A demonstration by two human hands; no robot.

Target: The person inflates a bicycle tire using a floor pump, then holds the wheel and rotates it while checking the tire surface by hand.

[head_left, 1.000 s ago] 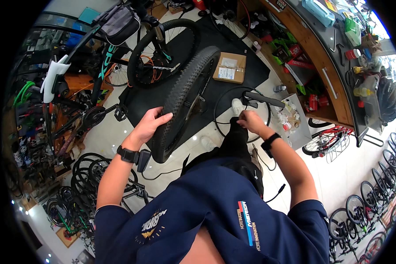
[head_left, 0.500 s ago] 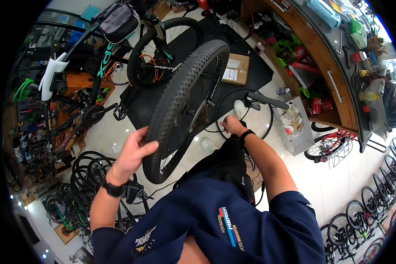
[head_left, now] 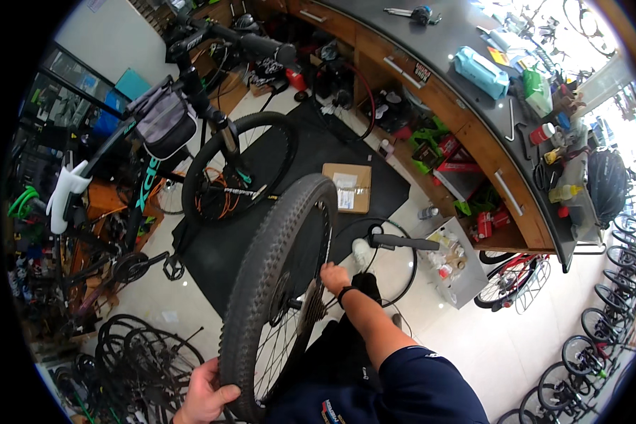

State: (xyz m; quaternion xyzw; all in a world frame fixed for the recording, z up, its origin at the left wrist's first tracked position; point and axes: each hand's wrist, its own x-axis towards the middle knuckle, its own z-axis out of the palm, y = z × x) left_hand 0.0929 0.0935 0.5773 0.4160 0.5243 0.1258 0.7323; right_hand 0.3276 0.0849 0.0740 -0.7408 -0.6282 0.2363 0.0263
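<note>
A bicycle wheel (head_left: 275, 237) with a knobbly black tyre stands upright and tilted before me. At its lower left edge, my left hand (head_left: 208, 392) grips the tyre, thumb on the tread side. My right hand (head_left: 334, 278) is closed at the wheel's right side, close to the rim; what its fingers hold is hidden. Below that hand a toothed cassette (head_left: 309, 309) juts from the hub. To the right stands a floor pump with a black handle (head_left: 406, 242), its dark hose (head_left: 415, 272) looping over the floor near my shoe (head_left: 362, 254).
A bicycle without its rear wheel (head_left: 145, 184) stands at left on a black mat (head_left: 311, 148). A cardboard box (head_left: 360, 198) lies beyond the wheel. At right are a bin of waste (head_left: 466, 283) and a curved workbench (head_left: 431, 63). Several tyres (head_left: 138, 360) lie lower left.
My head view has shifted. The wheel now sits lower in the picture, still in my left hand. My right hand has come from over the floor to the wheel's right side.
</note>
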